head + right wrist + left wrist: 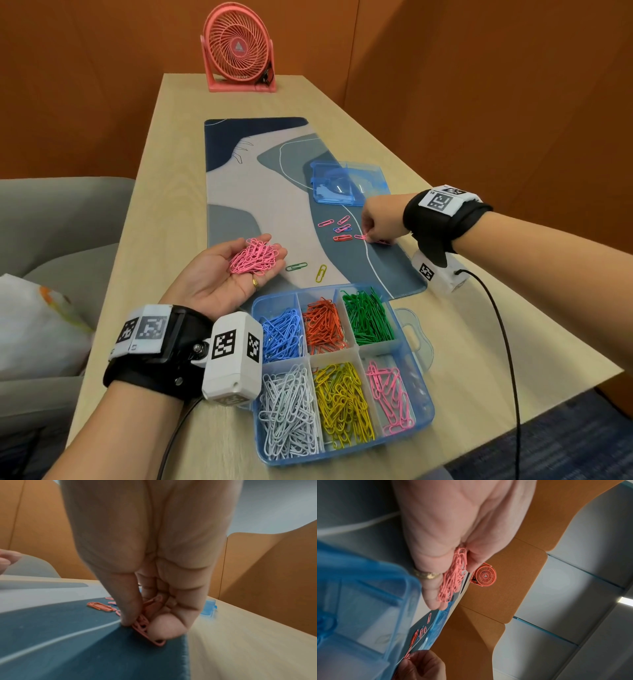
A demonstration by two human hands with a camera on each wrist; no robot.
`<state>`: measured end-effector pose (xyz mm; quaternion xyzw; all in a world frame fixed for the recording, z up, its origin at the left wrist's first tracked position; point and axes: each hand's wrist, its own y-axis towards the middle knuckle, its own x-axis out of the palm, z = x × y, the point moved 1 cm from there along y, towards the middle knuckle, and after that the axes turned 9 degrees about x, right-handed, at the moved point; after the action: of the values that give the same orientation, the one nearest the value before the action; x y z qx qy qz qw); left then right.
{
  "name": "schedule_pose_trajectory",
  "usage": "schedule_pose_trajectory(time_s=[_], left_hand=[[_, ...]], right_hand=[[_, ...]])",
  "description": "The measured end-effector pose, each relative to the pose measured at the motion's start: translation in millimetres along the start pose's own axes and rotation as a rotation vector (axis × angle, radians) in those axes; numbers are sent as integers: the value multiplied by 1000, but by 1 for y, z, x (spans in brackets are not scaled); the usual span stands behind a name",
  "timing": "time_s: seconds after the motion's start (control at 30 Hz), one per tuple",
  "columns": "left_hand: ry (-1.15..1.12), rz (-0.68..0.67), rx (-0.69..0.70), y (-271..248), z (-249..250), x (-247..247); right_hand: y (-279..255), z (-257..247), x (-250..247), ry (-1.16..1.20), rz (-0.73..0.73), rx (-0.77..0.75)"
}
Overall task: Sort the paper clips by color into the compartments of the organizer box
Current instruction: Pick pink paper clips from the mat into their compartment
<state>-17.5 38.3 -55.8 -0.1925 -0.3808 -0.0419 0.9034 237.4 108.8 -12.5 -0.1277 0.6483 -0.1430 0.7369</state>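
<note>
Sofa cushion, grey (61, 219), sits left of the pale wooden tabletop (164, 192), where a coral-pink round desk fan (238, 48) stands at the far end beyond a blue-grey patterned fabric mat (260, 192). The left hand (219, 274) lies palm up, its grip relaxed and spread, cradling a heap of pink wire paper clips (255, 256) just beyond the translucent blue six-compartment plastic organizer box (423, 397), with single green (296, 266) and yellow (321, 273) clips between. Further right, near the detached clear blue lid (349, 183) and scattered loose pink and red clips (339, 228), the right hand (382, 219) points fingers down, its grip pinching several pink clips (145, 630) against the mat's edge.
</note>
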Motion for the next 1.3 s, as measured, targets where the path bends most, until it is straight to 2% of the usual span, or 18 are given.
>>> schedule_pose_trajectory(time_s=[0.1, 0.4, 0.73, 0.87, 1.0, 1.17, 1.3], left_hand=[[0, 0, 2, 0, 0, 0], [4, -6, 6, 0, 0, 0], [-2, 5, 4, 0, 1, -1], [-4, 17, -8, -1, 1, 0], [-11, 27, -22, -2, 0, 3], [-17, 28, -45, -4, 1, 4], [-43, 9, -45, -4, 2, 4]], right_hand=[[0, 1, 1, 16, -20, 18], [-7, 0, 1, 80, 45, -10], [-17, -3, -4, 216, -2, -17], [-31, -20, -17, 345, 19, -126], [-50, -62, -41, 423, 75, -326], [-61, -118, -50, 246, 144, -567], [-58, -137, -49, 158, 169, -624]])
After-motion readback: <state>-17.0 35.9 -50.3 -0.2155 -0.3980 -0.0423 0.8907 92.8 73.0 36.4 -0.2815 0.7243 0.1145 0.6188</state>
